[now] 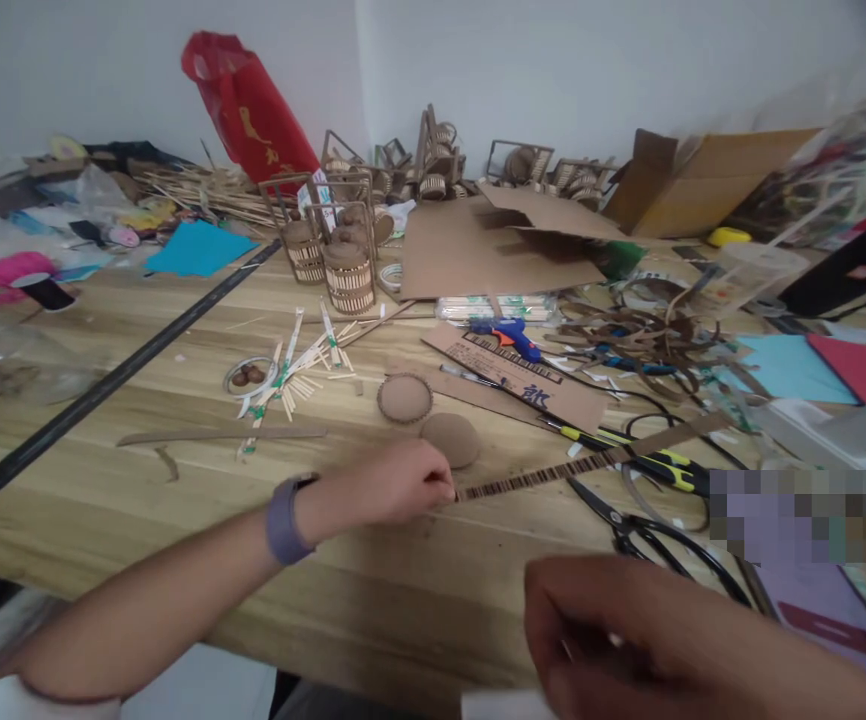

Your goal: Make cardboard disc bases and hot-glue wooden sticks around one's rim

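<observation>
Beyond left hand, balls inside ring

The cardboard strip is brown, banded with black bars like a barcode. The cardboard disc is plain tan, and the wristband greyish purple. The glue gun is blue (its trigger bright orange), the scissors are black, and a slim tool is black with yellow patches. The table is pale wood with darker streaks. The bag is red with gold lettering, and a paper sheet is vivid blue.
</observation>
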The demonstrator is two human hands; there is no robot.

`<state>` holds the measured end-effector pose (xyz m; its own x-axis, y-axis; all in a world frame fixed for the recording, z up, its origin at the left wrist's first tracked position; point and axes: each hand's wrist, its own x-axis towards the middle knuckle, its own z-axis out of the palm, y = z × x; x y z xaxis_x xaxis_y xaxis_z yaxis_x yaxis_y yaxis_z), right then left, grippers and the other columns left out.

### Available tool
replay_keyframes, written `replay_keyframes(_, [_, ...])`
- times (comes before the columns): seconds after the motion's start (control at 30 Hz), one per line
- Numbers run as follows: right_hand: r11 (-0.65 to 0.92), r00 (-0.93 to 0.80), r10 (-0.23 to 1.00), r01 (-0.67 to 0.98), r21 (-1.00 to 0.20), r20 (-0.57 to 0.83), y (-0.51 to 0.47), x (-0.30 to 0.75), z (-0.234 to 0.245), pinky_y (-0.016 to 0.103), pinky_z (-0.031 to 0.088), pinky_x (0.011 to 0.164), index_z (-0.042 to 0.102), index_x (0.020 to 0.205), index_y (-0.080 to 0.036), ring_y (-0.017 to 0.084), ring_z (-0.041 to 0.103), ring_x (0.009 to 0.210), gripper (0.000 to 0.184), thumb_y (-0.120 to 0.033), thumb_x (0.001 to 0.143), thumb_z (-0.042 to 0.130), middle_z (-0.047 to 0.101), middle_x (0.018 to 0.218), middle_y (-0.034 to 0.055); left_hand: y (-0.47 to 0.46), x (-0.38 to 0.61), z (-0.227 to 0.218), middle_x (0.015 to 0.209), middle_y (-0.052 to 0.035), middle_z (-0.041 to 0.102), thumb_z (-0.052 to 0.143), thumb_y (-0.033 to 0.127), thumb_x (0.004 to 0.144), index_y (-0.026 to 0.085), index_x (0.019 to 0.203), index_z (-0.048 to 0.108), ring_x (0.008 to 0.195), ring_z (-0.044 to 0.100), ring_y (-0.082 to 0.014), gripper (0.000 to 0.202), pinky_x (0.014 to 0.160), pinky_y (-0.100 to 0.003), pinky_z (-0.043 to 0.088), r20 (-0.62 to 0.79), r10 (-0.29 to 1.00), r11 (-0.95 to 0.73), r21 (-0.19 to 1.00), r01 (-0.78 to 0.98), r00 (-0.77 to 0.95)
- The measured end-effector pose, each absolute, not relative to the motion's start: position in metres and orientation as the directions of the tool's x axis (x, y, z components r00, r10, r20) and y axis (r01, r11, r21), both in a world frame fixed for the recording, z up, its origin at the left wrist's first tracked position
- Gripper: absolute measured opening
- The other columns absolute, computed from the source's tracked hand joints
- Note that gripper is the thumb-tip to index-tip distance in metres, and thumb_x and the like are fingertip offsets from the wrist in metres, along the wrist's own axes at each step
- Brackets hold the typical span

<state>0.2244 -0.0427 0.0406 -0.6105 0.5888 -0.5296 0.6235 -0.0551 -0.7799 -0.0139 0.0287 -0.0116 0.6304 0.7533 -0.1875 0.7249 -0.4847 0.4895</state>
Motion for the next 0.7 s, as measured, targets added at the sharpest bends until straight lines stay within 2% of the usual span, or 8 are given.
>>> replay_keyframes(0.07, [-0.117, -0.647, 0.531, 0.584, -0.803, -0.548, -0.026, 0.208, 0.034, 0.021, 0.031, 0.051, 0.055, 0.075, -0.02, 0.01, 0.041, 0.06, 0.024, -0.042, 0.084, 0.058, 0.048, 0.066, -0.0042, 0.01, -0.015, -0.021, 0.082, 0.0016, 0.073, 0.057, 0.02, 0.085, 0.02, 0.088, 0.069, 0.07, 0.063, -0.0132, 0.013, 0.057, -0.022, 0.039, -0.169, 0.807, -0.352, 0.632, 0.69, 0.566])
replay_keyframes(0.13, [-0.064, -0.65, 0.578, 0.567, -0.821, -0.493, -0.011, 0.197, 0.023, 0.022, 0.029, 0.052, 0.051, 0.072, -0.02, 0.01, 0.037, 0.06, 0.025, -0.041, 0.083, 0.056, 0.041, 0.064, -0.0051, -0.003, -0.014, -0.026, 0.08, 0.0004, 0.071, 0.057, 0.016, 0.082, 0.019, 0.085, 0.065, 0.07, 0.061, -0.0147, 0.009, 0.058, -0.023, 0.037, -0.163, 0.842, -0.305, 0.644, 0.702, 0.514])
replay_keyframes(0.27, [-0.008, -0.67, 0.582, 0.563, -0.827, -0.462, 0.005, 0.191, 0.0, 0.024, 0.028, 0.054, 0.048, 0.071, -0.02, 0.011, 0.035, 0.061, 0.025, -0.041, 0.083, 0.053, 0.038, 0.064, -0.0056, -0.014, -0.012, -0.031, 0.074, 0.0005, 0.067, 0.055, 0.012, 0.083, 0.02, 0.077, 0.059, 0.07, 0.06, -0.0163, 0.01, 0.058, -0.026, 0.037, -0.144, 0.853, -0.306, 0.641, 0.704, 0.502])
replay_keyframes(0.47, [-0.017, -0.69, 0.56, 0.543, -0.84, -0.458, 0.007, 0.194, -0.003, 0.024, 0.029, 0.055, 0.049, 0.072, -0.019, 0.011, 0.036, 0.062, 0.026, -0.041, 0.084, 0.054, 0.039, 0.066, -0.0054, -0.021, -0.013, -0.04, 0.078, 0.0001, 0.064, 0.046, 0.0, 0.08, 0.021, 0.073, 0.055, 0.076, 0.058, -0.0176, 0.023, 0.068, -0.029, 0.041, 0.04, 0.859, -0.428, 0.604, 0.673, 0.51])
replay_keyframes(0.57, [-0.035, -0.71, 0.542, 0.514, -0.857, -0.449, 0.011, 0.193, -0.003, 0.024, 0.029, 0.055, 0.049, 0.072, -0.019, 0.011, 0.036, 0.063, 0.025, -0.04, 0.083, 0.055, 0.04, 0.066, -0.0053, -0.024, -0.012, -0.039, 0.08, -0.0003, 0.063, 0.046, -0.001, 0.082, 0.021, 0.076, 0.056, 0.08, 0.058, -0.0184, 0.025, 0.072, -0.03, 0.043, 0.039, 0.852, -0.441, 0.591, 0.676, 0.522])
replay_keyframes(0.7, [-0.069, -0.698, 0.551, 0.508, -0.859, -0.457, 0.016, 0.193, -0.008, 0.024, 0.028, 0.054, 0.049, 0.071, -0.019, 0.011, 0.035, 0.062, 0.028, -0.044, 0.082, 0.056, 0.04, 0.065, -0.0052, -0.027, -0.016, -0.032, 0.087, -0.0032, 0.061, 0.051, 0.007, 0.088, 0.019, 0.079, 0.059, 0.084, 0.058, -0.0198, 0.017, 0.073, -0.031, 0.044, -0.018, 0.847, -0.454, 0.495, 0.741, 0.531])
